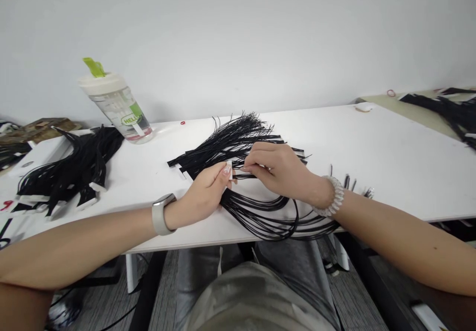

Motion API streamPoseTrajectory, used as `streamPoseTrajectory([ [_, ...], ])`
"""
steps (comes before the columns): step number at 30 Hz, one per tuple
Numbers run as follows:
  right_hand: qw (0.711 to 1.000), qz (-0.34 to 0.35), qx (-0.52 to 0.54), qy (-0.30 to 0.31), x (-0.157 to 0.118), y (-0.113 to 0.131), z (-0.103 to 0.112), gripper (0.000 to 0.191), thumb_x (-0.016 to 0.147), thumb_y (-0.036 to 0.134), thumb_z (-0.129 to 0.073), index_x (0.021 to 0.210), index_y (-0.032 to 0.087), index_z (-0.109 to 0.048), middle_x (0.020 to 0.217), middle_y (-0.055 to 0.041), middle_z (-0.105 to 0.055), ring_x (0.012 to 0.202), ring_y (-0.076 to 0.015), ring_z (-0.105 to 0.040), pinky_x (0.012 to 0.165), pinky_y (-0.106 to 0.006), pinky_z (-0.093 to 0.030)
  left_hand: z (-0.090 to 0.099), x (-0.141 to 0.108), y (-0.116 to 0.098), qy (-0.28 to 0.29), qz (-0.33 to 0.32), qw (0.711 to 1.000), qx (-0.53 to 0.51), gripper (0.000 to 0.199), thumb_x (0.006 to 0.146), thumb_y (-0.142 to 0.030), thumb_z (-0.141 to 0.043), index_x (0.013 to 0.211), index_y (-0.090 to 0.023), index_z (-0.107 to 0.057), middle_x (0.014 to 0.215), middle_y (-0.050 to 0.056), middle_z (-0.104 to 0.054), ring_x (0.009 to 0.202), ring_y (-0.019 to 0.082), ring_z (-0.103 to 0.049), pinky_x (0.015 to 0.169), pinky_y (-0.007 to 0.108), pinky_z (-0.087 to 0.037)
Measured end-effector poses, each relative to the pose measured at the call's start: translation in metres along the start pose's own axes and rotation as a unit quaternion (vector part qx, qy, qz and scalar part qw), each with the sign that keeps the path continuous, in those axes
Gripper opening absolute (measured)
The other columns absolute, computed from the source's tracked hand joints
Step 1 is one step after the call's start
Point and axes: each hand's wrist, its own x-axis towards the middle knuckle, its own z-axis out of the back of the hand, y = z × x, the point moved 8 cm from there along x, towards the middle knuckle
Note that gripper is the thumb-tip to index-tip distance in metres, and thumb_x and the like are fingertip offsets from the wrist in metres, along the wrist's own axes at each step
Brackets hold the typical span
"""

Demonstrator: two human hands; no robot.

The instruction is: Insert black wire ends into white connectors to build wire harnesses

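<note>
My left hand (210, 184) is closed, thumb and fingers pinching a small white connector (229, 170) just above the white table (156, 172). Close beside it, my right hand (277, 167) pinches a thin black wire (241, 176) near the connector's right side; whether the wire's tip is inside the connector I cannot tell. A bundle of long black wires (260, 214) loops from under the left hand toward the right forearm. Behind both hands lies a heap of loose black wires (234, 137) with fanned-out ends.
A clear bottle (121, 110) with a white lid and green spout stands back left. Next to it, black wires with white connectors (70, 167) lie piled partly over a white box (40, 157). More black wires (442, 112) rest on a surface at far right. The wall (238, 48) rises behind.
</note>
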Motion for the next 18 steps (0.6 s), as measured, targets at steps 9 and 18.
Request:
streamPoseTrajectory([
  [9,0.996,-0.022,-0.066,0.047,0.002,-0.004,-0.003,0.012,0.084,0.021,-0.046,0.078,0.015,-0.055,0.078,-0.0024,-0.056,0.068,-0.0102,-0.049,0.058,-0.022,-0.034,0.002,0.001,-0.001,-0.014,0.013,0.999,-0.029,0.035,0.086,-0.044,-0.035,0.064,-0.018,-0.044,0.054,-0.003,-0.043,0.046,0.009,-0.04,0.044,0.023,-0.034],
  [18,0.991,-0.054,-0.113,0.04,-0.001,-0.023,0.045,0.046,0.074,0.054,-0.052,0.053,0.016,-0.039,0.05,0.0022,-0.037,0.049,-0.0075,-0.03,0.046,-0.023,-0.023,0.018,0.004,0.027,-0.125,0.071,0.982,-0.126,0.039,0.082,-0.054,-0.035,0.065,-0.02,-0.042,0.051,-0.002,-0.042,0.039,0.009,-0.036,0.036,0.024,-0.03],
])
